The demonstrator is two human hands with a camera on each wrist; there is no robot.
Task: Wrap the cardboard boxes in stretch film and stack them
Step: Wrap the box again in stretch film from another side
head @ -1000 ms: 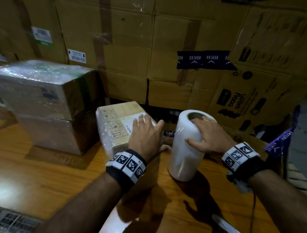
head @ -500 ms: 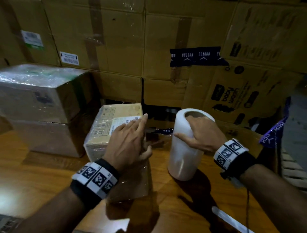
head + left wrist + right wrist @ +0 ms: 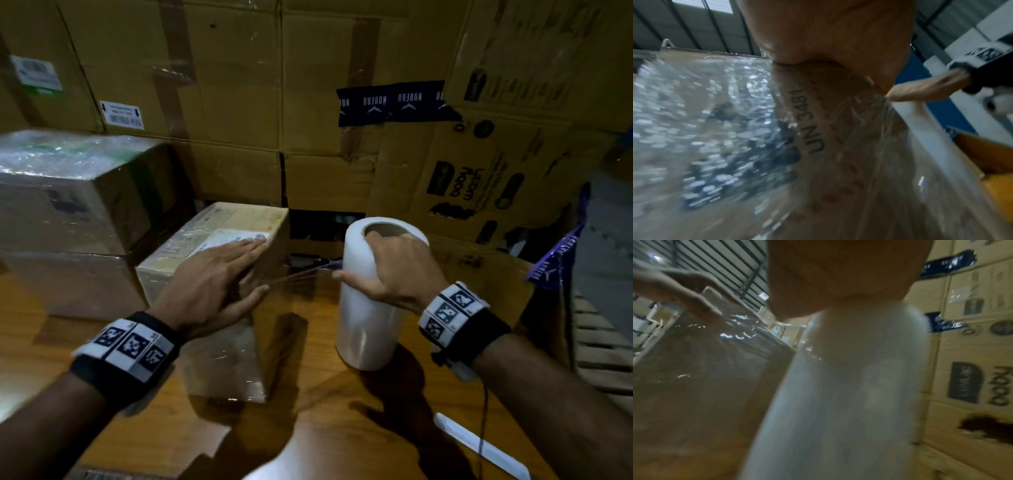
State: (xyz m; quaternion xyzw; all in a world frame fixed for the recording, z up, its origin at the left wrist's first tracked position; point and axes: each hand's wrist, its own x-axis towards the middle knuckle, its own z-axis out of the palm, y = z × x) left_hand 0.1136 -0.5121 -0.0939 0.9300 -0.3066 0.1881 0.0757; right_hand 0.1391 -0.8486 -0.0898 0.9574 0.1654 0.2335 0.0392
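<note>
Left hand (image 3: 212,281) flat, fingers straight, pressing film on box (image 3: 219,274) at table centre; vs 1 s ago box has turned, taking another wrap, so nearly done. Right hand (image 3: 394,270) grips roll (image 3: 370,308) at 3 o'clock, fingers in core, film taut between. Wrapped stack (image 3: 78,219) at 9 o'clock awaits it; carton wall (image 3: 308,102) at 12 crowds turning.

Left grip (image 3: 212,277) flat, fingers straight; right grip (image 3: 397,270) curled, fingers hooked.

Wooden table (image 3: 61,339) bears wrapped boxes (image 3: 68,192), film roll (image 3: 370,308).
</note>
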